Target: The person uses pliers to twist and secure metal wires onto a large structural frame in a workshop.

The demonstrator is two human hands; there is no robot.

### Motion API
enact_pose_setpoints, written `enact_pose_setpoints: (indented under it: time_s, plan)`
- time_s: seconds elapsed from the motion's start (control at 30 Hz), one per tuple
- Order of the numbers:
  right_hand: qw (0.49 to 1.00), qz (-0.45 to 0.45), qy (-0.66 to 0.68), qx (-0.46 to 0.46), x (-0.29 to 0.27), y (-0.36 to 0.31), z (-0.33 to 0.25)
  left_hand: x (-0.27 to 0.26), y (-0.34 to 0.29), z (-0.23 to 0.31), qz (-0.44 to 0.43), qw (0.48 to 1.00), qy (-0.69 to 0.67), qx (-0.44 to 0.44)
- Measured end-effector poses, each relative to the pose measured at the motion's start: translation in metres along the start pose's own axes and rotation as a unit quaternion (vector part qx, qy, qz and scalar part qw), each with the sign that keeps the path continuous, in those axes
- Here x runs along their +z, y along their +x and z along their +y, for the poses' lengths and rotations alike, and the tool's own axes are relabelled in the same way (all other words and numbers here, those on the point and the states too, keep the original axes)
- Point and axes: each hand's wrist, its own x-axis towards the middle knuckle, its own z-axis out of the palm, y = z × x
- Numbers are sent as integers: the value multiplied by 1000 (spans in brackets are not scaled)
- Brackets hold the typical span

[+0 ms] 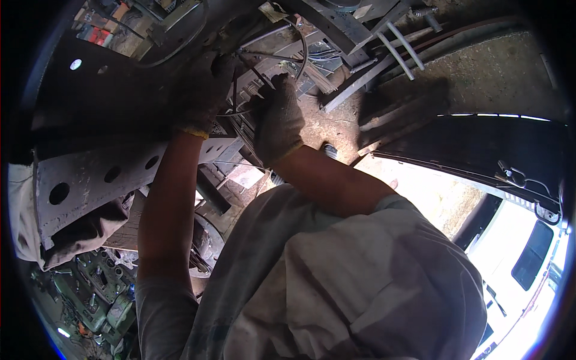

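Note:
My left hand [201, 99], in a dark work glove with a yellow cuff, reaches forward against a large dark metal plate [120, 96]. Deep shadow hides its fingers. To the right, my right hand [279, 120] wears a dirty gray glove, its fingers curled in. A thin dark rod [254, 69] slants between the two hands and its lower end meets the right fingers. Just beyond, a bent loop of rod or cable [305, 51] curves over a heap of thin metal rods [318, 78].
A gray steel beam with round holes [129, 171] runs below my left forearm. Metal bars [396, 51] stick out at the upper right. Greasy green machinery [96, 300] stands at lower left. A white vehicle [534, 252] is outside in bright light at right.

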Motion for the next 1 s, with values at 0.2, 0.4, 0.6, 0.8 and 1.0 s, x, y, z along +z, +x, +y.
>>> enact_pose_setpoints:
  time_s: [0.2, 0.4, 0.6, 0.8, 1.0]
  plan:
    - [960, -76, -262, -59, -37, 12, -32, -16, 1, 14, 6, 999, 32, 12]
    - [940, -100, -327, -4, -32, 25, -72, -13, -2, 13, 11, 1000, 19, -2]
    - [997, 12, -55, -51, -9, 25, -26, -16, 2, 22, -15, 1000, -19, -5]
    - [990, -25, -124, -67, -24, 39, -24, -15, 0, 12, -57, 997, -21, -47]
    - [896, -92, -410, -146, -38, 65, -58, -14, 0, 12, 11, 1000, 17, 5]
